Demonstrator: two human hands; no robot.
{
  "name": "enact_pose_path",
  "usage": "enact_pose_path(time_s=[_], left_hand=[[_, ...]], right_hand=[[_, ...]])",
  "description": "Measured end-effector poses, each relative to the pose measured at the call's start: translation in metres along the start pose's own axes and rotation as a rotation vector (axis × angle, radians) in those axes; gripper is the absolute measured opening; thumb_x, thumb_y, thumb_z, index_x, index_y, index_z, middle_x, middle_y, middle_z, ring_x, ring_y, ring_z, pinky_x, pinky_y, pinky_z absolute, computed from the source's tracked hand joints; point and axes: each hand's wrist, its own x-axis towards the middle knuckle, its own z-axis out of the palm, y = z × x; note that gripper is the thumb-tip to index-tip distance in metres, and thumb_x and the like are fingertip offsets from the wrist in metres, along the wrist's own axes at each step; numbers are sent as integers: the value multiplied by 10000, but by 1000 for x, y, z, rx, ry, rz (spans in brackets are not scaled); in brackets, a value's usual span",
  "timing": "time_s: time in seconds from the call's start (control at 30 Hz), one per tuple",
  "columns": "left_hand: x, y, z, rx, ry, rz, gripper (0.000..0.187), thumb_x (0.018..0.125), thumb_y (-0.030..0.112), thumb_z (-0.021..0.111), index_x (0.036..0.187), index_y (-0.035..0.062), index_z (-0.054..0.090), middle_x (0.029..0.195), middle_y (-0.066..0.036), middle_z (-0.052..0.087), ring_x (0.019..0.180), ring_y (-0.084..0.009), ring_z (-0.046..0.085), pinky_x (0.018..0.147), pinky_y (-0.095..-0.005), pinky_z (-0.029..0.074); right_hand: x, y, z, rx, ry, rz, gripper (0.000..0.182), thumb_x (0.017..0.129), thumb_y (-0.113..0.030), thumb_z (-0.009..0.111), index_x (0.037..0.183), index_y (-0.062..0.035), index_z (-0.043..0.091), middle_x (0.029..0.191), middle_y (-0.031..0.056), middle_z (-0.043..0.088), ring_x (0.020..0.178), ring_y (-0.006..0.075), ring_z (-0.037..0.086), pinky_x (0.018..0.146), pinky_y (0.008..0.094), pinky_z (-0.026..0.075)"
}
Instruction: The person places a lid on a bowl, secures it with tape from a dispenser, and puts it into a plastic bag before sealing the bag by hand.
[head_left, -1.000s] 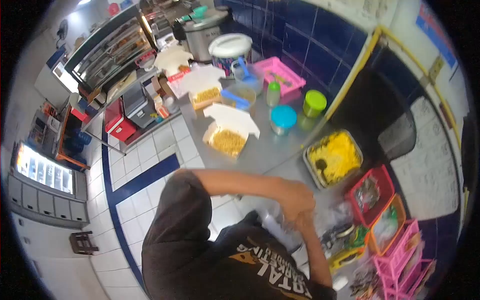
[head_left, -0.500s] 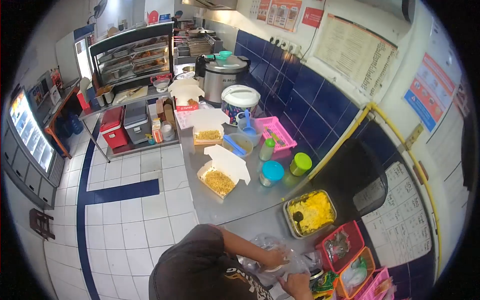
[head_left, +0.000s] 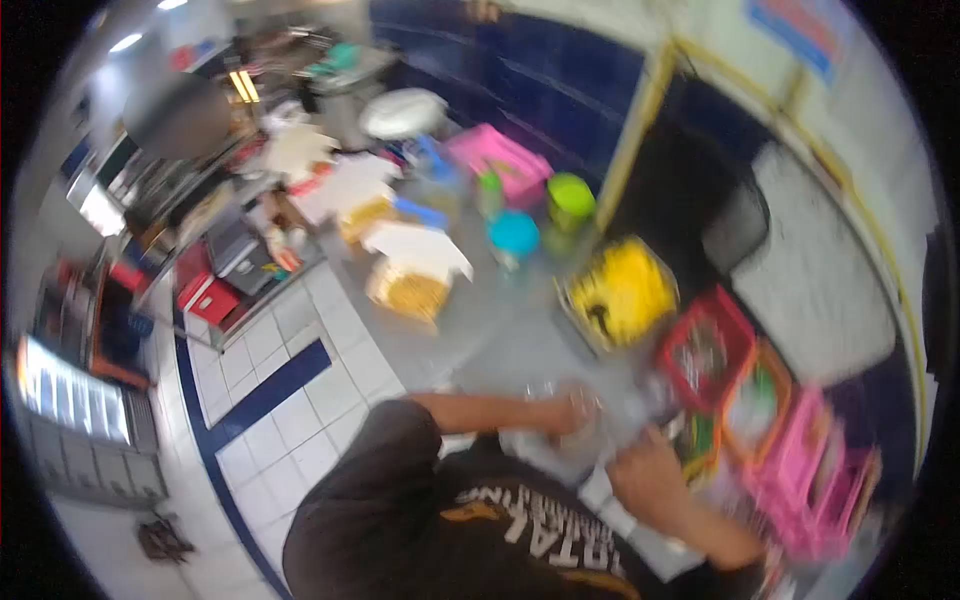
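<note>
My left hand (head_left: 572, 414) reaches across the counter, its fingers closed on a clear plastic bag (head_left: 545, 440) and partly smeared by motion. My right hand (head_left: 642, 478) is curled like a fist close by, at the other edge of the see-through plastic, and seems to pinch it. Beyond the hands is a glass container of yellow shredded food (head_left: 628, 292) with a dark scoop in it. An open box of crumbly golden food (head_left: 415, 293) stands farther left on the metal counter (head_left: 480, 365).
Right of my hands are a red basket (head_left: 708, 350), an orange basket (head_left: 757, 405) and pink baskets (head_left: 800, 460). A turquoise-lidded jar (head_left: 514, 235), green-lidded jar (head_left: 571, 200) and pink tray (head_left: 500, 160) stand at the back. A blurred dark round shape (head_left: 178, 115) covers the upper left.
My view has swung, so the counter items sit higher in it and more pink baskets show at the right. Both hands stay at the plastic bag, slightly farther apart. The picture is now blurred.
</note>
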Motion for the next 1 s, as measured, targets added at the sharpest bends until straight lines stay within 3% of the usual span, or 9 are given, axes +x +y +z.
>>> enact_pose_path(time_s=[0.17, 0.27, 0.37, 0.5, 0.6, 0.7, 0.77, 0.87, 1.0], left_hand=[[-9, 3, -1, -165, -153, 72, 841, 722, 343, 758, 1433, 56, 411, 1430, -192, 454, 1332, -351, 432, 1121, -503, 311], [-19, 3, -10, -156, -277, 93, 913, 684, 376, 805, 1445, 79, 399, 1473, -166, 417, 1364, -312, 402, 1147, -455, 292], [-31, 4, -49, -57, -398, 68, 985, 645, 410, 851, 1458, 103, 386, 1515, -140, 380, 1396, -272, 372, 1173, -407, 273], [-55, 14, -142, 183, -450, -19, 716, 744, 420, 789, 1293, 36, 540, 1345, -218, 519, 1280, -299, 497, 1092, -433, 365], [-52, 13, -214, 67, -851, -152, 500, 800, 441, 736, 1020, -6, 698, 1060, -238, 676, 1072, -351, 641, 957, -466, 472], [-73, 7, -255, -3, -658, -117, 473, 820, 469, 704, 746, 2, 711, 779, -185, 687, 830, -387, 677, 816, -480, 511], [-80, 9, -297, -17, -675, -60, 428, 831, 421, 710, 900, -1, 696, 869, -192, 678, 895, -395, 650, 840, -476, 498], [-95, -5, -311, -164, -283, 174, 401, 821, 335, 737, 1035, 11, 636, 955, -183, 661, 955, -385, 620, 846, -480, 482], [-78, 3, -288, -308, -5, 246, 436, 766, 232, 774, 1098, 32, 574, 994, -156, 642, 986, -381, 596, 838, -486, 468]], right_hand=[[-17, -17, 1, 88, -33, 112, 69, 754, -165, 608, 743, -103, 638, 696, 57, 625, 738, 204, 625, 857, 370, 393], [-22, -17, 1, 109, -18, 180, 95, 791, -158, 605, 765, -124, 690, 742, 24, 646, 799, 187, 628, 824, 345, 395], [-25, -11, 11, 129, 113, 294, 93, 788, -158, 612, 776, -104, 687, 820, 34, 625, 896, 189, 597, 870, 357, 395], [-28, -12, 1, 231, 101, 442, 259, 686, -250, 764, 777, -46, 634, 993, 78, 571, 1158, 255, 498, 1036, 452, 365], [-22, -15, -1, 277, 234, 653, 273, 766, -276, 737, 771, -26, 628, 956, 93, 589, 1039, 278, 579, 885, 443, 465], [-14, -13, 11, 236, 144, 879, 302, 846, -308, 686, 776, -16, 663, 828, 105, 607, 821, 272, 642, 664, 384, 529], [-11, -10, 11, 304, 231, 918, 254, 838, -234, 699, 766, -2, 627, 761, 128, 598, 736, 302, 657, 614, 400, 527], [-5, -11, 7, 481, 488, 904, 154, 817, -115, 710, 798, 0, 610, 779, 129, 612, 756, 310, 657, 652, 393, 530], [31, -27, 26, 952, 919, 739, 158, 780, 8, 712, 911, -9, 626, 877, 120, 659, 806, 279, 678, 719, 331, 532]])
